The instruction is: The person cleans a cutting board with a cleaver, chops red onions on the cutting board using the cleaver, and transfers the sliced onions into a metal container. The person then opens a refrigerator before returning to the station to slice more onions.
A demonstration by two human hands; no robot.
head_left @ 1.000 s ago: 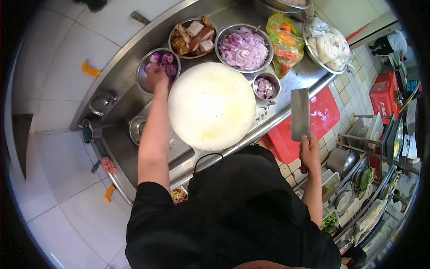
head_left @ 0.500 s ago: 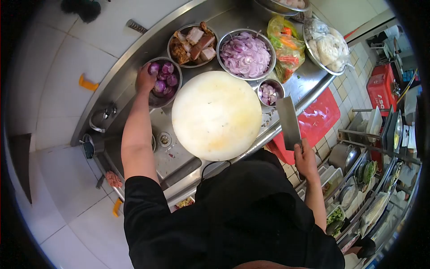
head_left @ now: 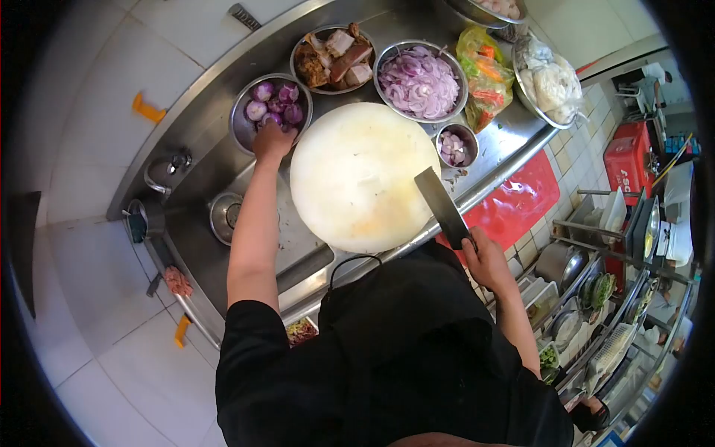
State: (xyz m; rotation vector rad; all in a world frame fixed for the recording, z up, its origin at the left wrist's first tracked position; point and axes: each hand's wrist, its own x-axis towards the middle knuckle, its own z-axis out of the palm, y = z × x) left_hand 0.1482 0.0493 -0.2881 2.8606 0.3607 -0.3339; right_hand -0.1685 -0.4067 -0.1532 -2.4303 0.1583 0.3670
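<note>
- Purple onions (head_left: 275, 104) lie in the steel bowl (head_left: 239, 125); left hand (head_left: 273, 141) has moved to its near side, whether grasping one cannot be told.
- Right hand (head_left: 484, 258) grips the cleaver (head_left: 441, 207), now brought over the edge of the round board (head_left: 357, 175), nearer to the work.

We have open room above the round white board (head_left: 357, 175), up to its right edge, where the cleaver (head_left: 441, 207) in our right hand (head_left: 485, 258) juts over. Beyond, the meat bowl (head_left: 335, 91), sliced-onion bowl (head_left: 381, 91) and small bowl (head_left: 471, 138) hem us in.
</note>
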